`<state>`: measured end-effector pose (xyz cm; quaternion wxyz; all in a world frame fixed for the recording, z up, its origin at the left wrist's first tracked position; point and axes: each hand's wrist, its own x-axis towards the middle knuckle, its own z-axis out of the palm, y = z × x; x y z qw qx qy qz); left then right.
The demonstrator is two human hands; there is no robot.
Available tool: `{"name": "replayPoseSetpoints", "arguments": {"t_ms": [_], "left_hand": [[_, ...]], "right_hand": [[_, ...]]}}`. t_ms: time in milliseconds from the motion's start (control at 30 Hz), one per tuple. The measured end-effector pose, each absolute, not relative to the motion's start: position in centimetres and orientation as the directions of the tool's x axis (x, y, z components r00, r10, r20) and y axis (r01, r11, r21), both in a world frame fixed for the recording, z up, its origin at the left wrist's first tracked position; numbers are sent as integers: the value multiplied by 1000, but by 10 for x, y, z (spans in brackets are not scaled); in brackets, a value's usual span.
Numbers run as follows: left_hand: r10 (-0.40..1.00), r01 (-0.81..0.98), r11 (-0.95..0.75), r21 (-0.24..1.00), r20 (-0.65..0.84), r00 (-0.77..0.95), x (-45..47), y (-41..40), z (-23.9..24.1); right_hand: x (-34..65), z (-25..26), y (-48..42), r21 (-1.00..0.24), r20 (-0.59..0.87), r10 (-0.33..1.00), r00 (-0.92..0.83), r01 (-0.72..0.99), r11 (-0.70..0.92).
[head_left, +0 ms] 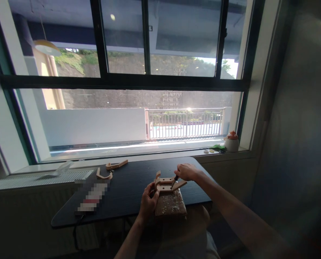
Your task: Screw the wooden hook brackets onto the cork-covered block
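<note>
My right hand (pixel 186 172) is closed round the handle of a screwdriver (pixel 174 182). Its thin shaft points down at the right part of a light wooden hook piece (pixel 164 188), which has dark holes along it and upturned ends. Just behind lies a similar wooden piece (pixel 165 179). Both rest on the far end of a brown block (pixel 170 205) wrapped in clear plastic, at the table's near edge. My left hand (pixel 149 201) grips the left end of the near hook piece between thumb and fingers. The screwdriver's tip is too small to make out clearly.
On the dark table (pixel 128 192), two more wooden hooks (pixel 117 164) lie at the back left, beside small metal bits (pixel 111 171). A pixelated oblong object (pixel 92 199) is at left. A white jar (pixel 231 144) stands on the sill; a radiator (pixel 41 179) borders the table.
</note>
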<state>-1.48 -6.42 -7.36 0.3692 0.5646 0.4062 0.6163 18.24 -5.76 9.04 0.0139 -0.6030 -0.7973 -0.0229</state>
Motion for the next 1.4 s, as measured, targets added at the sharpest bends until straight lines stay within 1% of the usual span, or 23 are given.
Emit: {"name": "replayPoseSetpoints", "arguments": {"t_ms": [100, 267, 433, 533, 667, 733, 867, 933, 1033, 1200, 1300, 1400], "left_hand": [[912, -20, -405, 914, 402, -86, -15, -61, -78], [902, -7, -427, 904, 425, -77, -17, -60, -79], [905, 24, -417, 909, 417, -87, -17, -62, -77], [906, 55, -408, 911, 412, -97, -16, -64, -75], [900, 80, -412, 908, 419, -119, -16, -66, -71], [901, 84, -408, 909, 416, -120, -16, -66, -71], [900, 71, -416, 907, 422, -114, -16, -65, -73], [898, 74, -420, 904, 426, -107, -17, -64, -74], [897, 66, -428, 902, 432, -95, -16, -62, -75], [896, 47, -428, 902, 431, -104, -16, -62, -75], [896, 69, -423, 903, 429, -119, -16, -65, -72], [895, 90, -419, 903, 428, -124, -15, -68, -68]], "right_hand": [[185, 92, -59, 5, 41, 954, -296, 955, 296], [174, 98, -59, -26, 72, 919, -388, 920, 391], [163, 93, -59, 15, 123, 895, -429, 903, 430], [159, 85, -57, 34, 176, 903, -392, 919, 393], [154, 80, -52, 13, 178, 945, -275, 961, 277], [153, 80, -51, 15, 177, 949, -260, 965, 261], [155, 85, -55, 31, 143, 949, -280, 960, 279], [158, 90, -58, 63, 118, 946, -303, 953, 297], [161, 96, -61, 106, 98, 927, -363, 930, 353], [162, 100, -63, 119, 74, 890, -450, 890, 440], [162, 96, -62, 130, 97, 891, -443, 893, 430], [161, 92, -60, 100, 98, 924, -370, 927, 361]]}}
